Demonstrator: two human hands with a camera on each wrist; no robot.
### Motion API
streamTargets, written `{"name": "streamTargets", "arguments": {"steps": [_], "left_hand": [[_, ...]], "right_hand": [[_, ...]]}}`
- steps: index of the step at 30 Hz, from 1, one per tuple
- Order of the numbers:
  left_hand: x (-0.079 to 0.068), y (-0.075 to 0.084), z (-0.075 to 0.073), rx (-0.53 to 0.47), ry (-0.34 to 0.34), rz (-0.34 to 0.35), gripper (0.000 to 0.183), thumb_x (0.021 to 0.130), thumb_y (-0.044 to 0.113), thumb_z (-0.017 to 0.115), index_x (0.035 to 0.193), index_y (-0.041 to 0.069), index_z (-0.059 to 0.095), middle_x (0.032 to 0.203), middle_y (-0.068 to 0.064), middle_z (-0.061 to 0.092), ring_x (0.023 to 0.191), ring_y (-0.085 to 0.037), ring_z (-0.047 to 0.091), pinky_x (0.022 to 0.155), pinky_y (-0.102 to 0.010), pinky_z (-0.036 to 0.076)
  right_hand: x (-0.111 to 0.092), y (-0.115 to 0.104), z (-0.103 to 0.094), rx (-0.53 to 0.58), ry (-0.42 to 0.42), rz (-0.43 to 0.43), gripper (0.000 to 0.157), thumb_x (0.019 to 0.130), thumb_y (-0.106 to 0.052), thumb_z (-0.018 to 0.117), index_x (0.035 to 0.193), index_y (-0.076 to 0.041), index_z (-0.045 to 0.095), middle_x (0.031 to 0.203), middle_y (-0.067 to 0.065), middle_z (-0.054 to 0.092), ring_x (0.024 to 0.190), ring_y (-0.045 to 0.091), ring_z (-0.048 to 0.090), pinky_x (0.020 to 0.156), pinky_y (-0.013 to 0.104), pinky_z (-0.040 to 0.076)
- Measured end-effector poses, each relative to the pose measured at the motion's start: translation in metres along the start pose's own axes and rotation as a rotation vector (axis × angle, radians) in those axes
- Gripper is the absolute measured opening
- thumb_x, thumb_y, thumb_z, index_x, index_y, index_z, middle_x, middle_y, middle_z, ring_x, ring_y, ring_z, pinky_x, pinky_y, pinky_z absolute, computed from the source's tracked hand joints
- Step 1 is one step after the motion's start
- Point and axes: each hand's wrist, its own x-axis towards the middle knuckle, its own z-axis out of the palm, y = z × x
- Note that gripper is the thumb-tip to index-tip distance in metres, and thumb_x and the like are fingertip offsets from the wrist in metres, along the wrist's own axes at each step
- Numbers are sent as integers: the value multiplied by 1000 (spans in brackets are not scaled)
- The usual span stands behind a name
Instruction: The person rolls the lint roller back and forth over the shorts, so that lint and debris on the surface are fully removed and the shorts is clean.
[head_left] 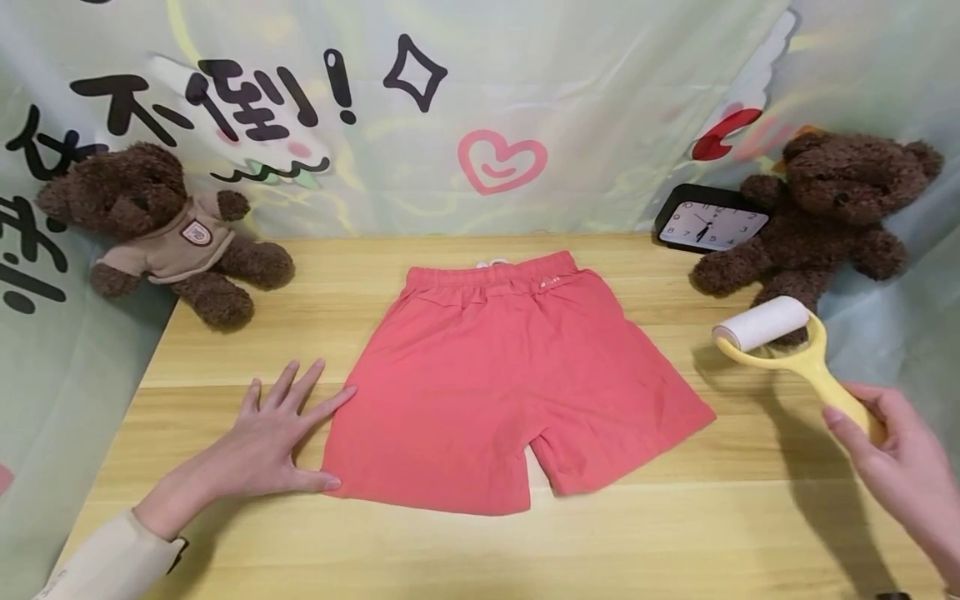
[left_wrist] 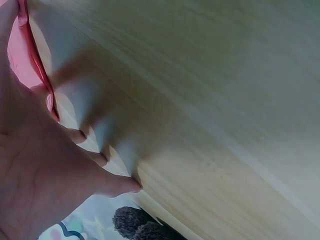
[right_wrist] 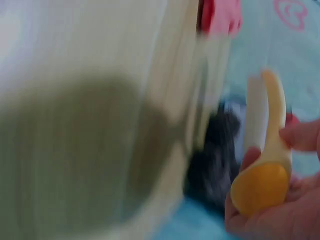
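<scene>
A pair of red shorts (head_left: pixel 480 375) lies spread on the wooden table, waistband toward the back. My left hand (head_left: pixel 273 437) is at the left side of the shorts with fingers spread; thumb and index fingertip touch the fabric's edge, while the other fingers rest on the wood. In the left wrist view the spread hand (left_wrist: pixel 45 160) shows beside a strip of red fabric (left_wrist: pixel 27 55). At the right, my right hand (head_left: pixel 903 467) grips the yellow handle of a lint roller (head_left: pixel 817 362). Its white roll is raised over the table, apart from the shorts. The right wrist view is blurred.
A teddy bear in a beige shirt (head_left: pixel 187 233) sits at the back left. Another brown teddy bear (head_left: pixel 832 208) sits at the back right, beside a black-framed clock (head_left: pixel 712 218). A printed curtain (head_left: pixel 600 108) closes off the table's back and sides.
</scene>
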Motion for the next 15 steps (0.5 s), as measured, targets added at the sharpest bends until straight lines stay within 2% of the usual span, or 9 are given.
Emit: {"name": "streamTargets", "arguments": {"steps": [2,8,10,12,15], "left_hand": [[0,0,1,1,3,0,112,81,83,77,173,33,36,179,-24,11,159,-61,9,103,-94,14],[0,-1,2,-12,1,2,112,82,82,77,173,32,35,179,-24,11,159,-61,9,103,-94,14],[0,0,2,-15,0,1,112,82,82,78,173,32,36,179,-24,11,159,-61,9,103,-94,14],[0,0,1,-15,-1,1,112,82,82,77,173,31,36,179,-24,11,159,-61,9,104,-94,14],[-1,1,0,-14,0,5,113,81,83,78,173,31,36,179,-25,11,158,-62,10,103,-94,15]], "right_hand": [[-3,-5,12,35,-39,30,51,109,-1,62,126,-48,54,102,-35,60,86,-13,53,68,8,39],[-5,-14,46,355,-103,36,45,111,7,53,134,-32,53,111,-23,68,96,-6,58,73,9,44],[-4,-17,54,406,-118,43,43,111,6,52,135,-30,51,112,-20,67,97,-4,57,74,9,44],[-3,-19,61,397,-132,52,40,112,4,52,136,-29,48,114,-19,65,98,-2,55,75,10,44],[0,-23,71,274,-142,58,35,114,-1,51,141,-23,45,115,-20,58,99,-3,53,77,10,44]]}}
